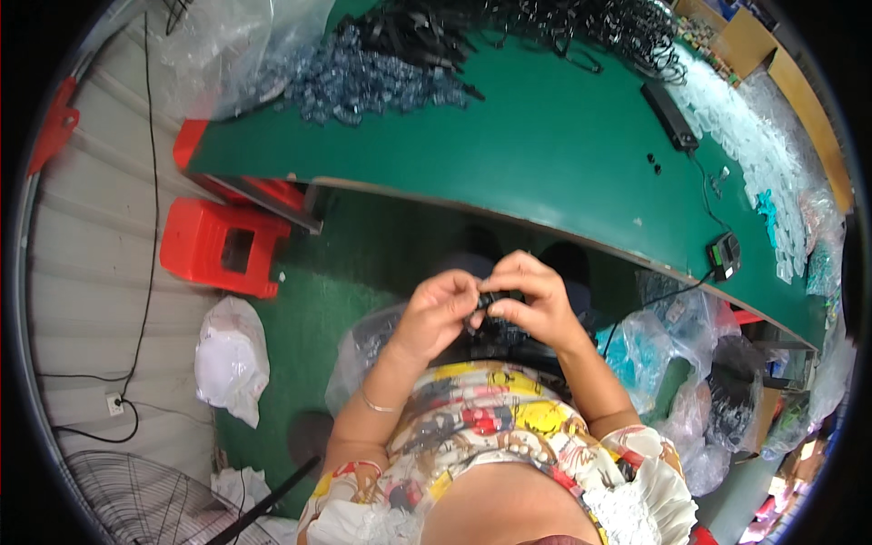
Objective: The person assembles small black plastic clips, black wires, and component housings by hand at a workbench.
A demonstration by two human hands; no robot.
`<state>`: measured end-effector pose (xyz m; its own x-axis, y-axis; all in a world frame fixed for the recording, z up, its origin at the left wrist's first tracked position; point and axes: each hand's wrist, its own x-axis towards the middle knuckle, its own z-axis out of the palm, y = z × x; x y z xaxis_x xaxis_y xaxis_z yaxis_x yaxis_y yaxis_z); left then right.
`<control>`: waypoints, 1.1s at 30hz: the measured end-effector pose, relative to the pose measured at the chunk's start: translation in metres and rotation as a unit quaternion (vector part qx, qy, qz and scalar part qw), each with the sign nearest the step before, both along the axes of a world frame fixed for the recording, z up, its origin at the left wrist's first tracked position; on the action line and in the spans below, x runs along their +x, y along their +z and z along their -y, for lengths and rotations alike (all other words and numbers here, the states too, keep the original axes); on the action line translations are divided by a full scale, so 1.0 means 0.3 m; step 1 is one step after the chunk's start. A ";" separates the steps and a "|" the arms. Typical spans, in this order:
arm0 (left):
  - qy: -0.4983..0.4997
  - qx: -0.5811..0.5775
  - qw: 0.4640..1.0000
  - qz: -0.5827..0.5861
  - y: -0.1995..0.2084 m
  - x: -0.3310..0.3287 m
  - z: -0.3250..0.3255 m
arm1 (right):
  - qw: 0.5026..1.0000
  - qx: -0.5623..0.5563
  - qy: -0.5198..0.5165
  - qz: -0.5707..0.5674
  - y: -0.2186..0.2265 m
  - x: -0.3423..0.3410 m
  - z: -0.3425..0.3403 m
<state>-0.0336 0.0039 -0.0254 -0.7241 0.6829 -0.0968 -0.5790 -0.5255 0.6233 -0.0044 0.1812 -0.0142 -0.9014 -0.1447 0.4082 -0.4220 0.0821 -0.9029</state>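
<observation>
Both of my hands meet over my lap, in front of the table edge. Between them is a small black part (490,298), mostly covered by fingers, so its exact kind is not clear. My left hand (440,309) pinches it from the left with thumb and forefinger. From the right, my right hand (536,304) closes on the same part with thumb and curled fingers. Below the hands, dark items in a clear plastic bag (350,350) lie by my lap.
On the green table (509,136) lie a pile of bluish clear pieces (363,82), black straps (409,32), white pieces (745,136) and a black power strip (669,115). A red stool (195,241) and white bag (232,359) stand left; a fan (136,500) is lower left. Filled bags (672,336) sit right.
</observation>
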 end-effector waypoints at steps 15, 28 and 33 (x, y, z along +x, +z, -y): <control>0.014 0.005 1.000 0.022 0.036 -0.015 -0.016 | 0.999 -0.048 0.015 0.020 0.003 -0.018 0.003; 0.025 0.000 1.000 0.004 0.055 -0.006 -0.020 | 0.940 -0.311 0.103 0.097 -0.036 -0.017 0.036; 0.045 -0.011 0.999 0.020 0.059 0.005 -0.022 | 0.977 -0.188 0.068 0.076 -0.018 -0.008 0.041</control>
<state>-0.0322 0.0105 -0.0078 -0.7774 0.6128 -0.1422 -0.5553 -0.5623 0.6127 -0.0067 0.1690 -0.0196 -0.9385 -0.1325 0.3189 -0.2652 -0.3153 -0.9112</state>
